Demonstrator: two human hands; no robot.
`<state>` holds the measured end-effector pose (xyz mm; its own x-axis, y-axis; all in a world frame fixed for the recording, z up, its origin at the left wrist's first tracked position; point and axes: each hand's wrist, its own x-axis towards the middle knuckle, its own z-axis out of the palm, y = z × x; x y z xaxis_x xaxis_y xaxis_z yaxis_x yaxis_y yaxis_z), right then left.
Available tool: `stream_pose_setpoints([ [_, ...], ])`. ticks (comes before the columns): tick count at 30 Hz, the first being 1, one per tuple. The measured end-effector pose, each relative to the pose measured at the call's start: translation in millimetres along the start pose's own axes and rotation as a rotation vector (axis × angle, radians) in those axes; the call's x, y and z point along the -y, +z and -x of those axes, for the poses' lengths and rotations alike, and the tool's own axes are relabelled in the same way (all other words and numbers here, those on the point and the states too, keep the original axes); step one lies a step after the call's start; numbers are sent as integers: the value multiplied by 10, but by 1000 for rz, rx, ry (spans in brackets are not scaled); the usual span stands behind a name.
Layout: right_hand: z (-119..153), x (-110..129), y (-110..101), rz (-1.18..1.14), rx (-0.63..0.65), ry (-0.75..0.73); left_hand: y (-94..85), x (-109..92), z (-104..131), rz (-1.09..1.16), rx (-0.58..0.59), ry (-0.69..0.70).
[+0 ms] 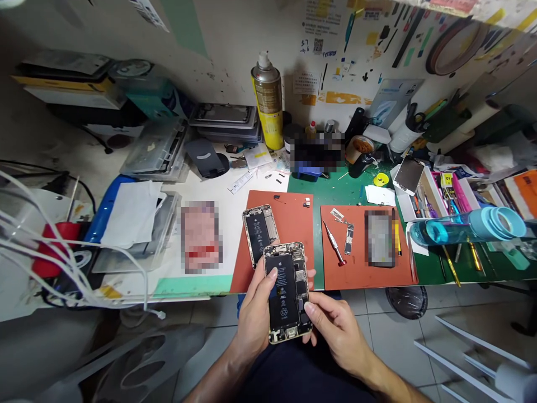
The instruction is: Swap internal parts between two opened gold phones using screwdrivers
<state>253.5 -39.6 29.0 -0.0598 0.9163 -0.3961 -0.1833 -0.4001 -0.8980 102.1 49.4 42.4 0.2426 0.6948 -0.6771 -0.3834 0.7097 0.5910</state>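
An opened phone (285, 294) with a black battery and exposed inner parts is held up over the table's front edge. My left hand (254, 310) wraps round its left side, thumb on the battery and fingertips showing past the right edge. At the lower right edge, my right hand (335, 330) pinches the phone between thumb and fingers. Just behind it, a second opened phone housing (258, 229) lies on a red-brown mat (293, 224). On another red-brown mat (361, 277) to the right are a screwdriver (334, 244), a small circuit board (348, 238) and a blurred dark rectangular object (380, 238).
A yellow spray can (271, 112) stands at the back. At the right, a blue bottle (465, 225) lies by tool boxes (423, 196). White cables (54, 240) hang at the left, near plastic cases (155, 148). A blurred pink item (201, 232) lies left of the mats.
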Motion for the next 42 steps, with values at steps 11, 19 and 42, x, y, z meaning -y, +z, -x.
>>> stream_pose_setpoints([
  [11,-26,30,4,-51,28,-34,41,-16,-10,36,-17,1],
  [19,-23,-3,-2,-34,-8,-10,59,-48,-40,34,-24,-8],
  [42,-63,28,-9,0,-30,-27,27,-5,-156,19,-5,12],
])
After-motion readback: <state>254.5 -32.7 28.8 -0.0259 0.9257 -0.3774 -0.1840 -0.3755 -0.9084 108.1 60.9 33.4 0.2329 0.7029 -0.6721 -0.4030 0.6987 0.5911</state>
